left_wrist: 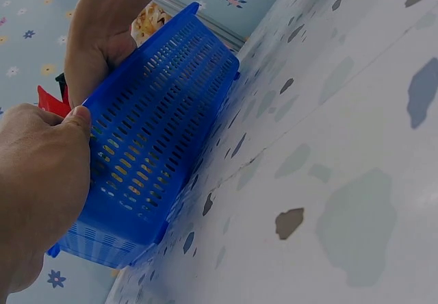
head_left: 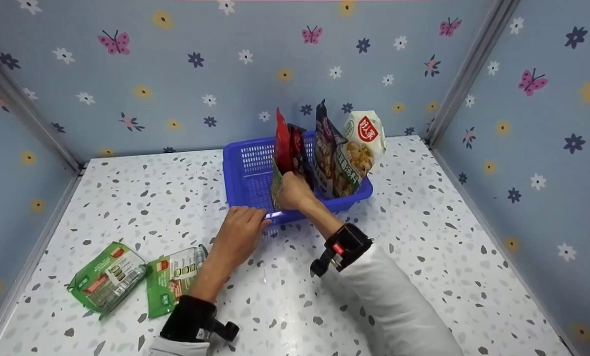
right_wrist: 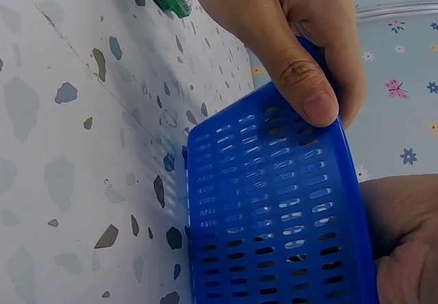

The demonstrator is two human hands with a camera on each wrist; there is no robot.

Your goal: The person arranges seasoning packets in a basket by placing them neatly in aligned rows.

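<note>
A blue plastic basket (head_left: 234, 174) with slotted walls stands at the back of the table. My left hand (head_left: 242, 230) grips its near left rim, thumb on the outer wall and fingers over the edge in the right wrist view. My right hand (head_left: 296, 192) is down inside the basket, holding a green packet (head_left: 276, 184) whose edge shows at its left; most of the fingers are hidden. Behind that hand stand a red packet (head_left: 282, 136) and a dark red packet (head_left: 297, 143). To the right, dark packets (head_left: 323, 148) and a white packet (head_left: 366, 136) lean upright.
Two green packets (head_left: 109, 278) (head_left: 169, 282) lie flat on the speckled table (head_left: 295, 296) at the near left, one partly behind my left forearm. Flower-patterned walls (head_left: 255, 74) enclose the table at the back and both sides.
</note>
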